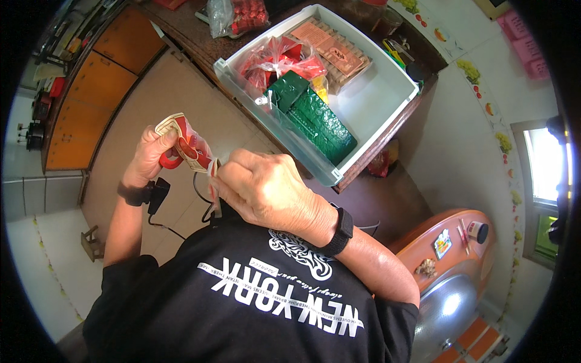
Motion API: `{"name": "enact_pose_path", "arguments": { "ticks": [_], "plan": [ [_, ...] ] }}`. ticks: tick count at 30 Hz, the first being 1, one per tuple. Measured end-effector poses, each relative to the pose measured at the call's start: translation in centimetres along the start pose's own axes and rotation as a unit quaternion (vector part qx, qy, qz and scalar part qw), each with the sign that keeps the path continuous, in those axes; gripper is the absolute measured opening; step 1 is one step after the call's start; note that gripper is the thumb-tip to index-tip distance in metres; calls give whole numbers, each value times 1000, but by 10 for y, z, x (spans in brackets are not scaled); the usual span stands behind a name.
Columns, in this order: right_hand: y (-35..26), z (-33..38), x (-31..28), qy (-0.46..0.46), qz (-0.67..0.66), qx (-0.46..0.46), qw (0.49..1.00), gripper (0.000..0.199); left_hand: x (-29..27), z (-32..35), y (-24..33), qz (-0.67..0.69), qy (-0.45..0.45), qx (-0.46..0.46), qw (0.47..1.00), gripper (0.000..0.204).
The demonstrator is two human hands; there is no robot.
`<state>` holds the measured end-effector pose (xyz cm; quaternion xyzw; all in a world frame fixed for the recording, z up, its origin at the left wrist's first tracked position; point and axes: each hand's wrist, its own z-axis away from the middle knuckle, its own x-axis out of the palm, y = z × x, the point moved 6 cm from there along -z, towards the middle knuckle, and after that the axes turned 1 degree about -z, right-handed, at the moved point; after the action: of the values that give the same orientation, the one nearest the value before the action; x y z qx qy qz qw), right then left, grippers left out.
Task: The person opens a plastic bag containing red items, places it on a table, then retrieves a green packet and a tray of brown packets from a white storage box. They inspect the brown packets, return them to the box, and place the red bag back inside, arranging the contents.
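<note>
My left hand (148, 154) grips a red and cream printed packet (192, 151), thumb on top, in front of my chest. A curved red piece shows below the fingers; I cannot tell whether it belongs to the packet. At the packet's other end my right hand (260, 184) is closed on its clear plastic edge, knuckles up. Beyond my right hand stands a pale plastic drawer (378, 124) with a see-through front. In it lie a shiny green wrapped package (315, 118), a knotted clear bag with red contents (281, 60) and a flat brown pack (333, 48).
The drawer rests on a dark countertop (187, 27), beside a clear bag of red items (239, 15). Orange cabinets (97, 78) line the left. At lower right, a round wooden table (411, 248) bears a large metal lid (451, 302) and a jar (478, 232).
</note>
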<state>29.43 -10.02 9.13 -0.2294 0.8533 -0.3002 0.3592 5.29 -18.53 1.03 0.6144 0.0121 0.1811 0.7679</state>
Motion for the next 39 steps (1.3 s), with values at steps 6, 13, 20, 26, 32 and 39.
{"name": "enact_pose_path", "arguments": {
  "ticks": [6,13,20,26,32,39],
  "plan": [
    [20,-12,3,16,-8,105,994,12,13,0,9,-86,-51,-15,995,23],
    [23,-17,24,-85,28,95,991,28,5,1,5,-195,-31,-29,980,29],
    [24,-22,48,-103,66,40,992,20,-18,7,-5,-166,-12,-55,984,25],
    [21,-22,50,-22,49,34,998,21,-4,4,0,-112,-73,-73,988,27],
    [21,-21,61,-70,72,36,994,25,10,7,2,-86,-33,-81,992,29],
    [17,-23,71,-110,67,49,990,26,19,12,6,-99,-50,-75,991,30]
  ]
}}
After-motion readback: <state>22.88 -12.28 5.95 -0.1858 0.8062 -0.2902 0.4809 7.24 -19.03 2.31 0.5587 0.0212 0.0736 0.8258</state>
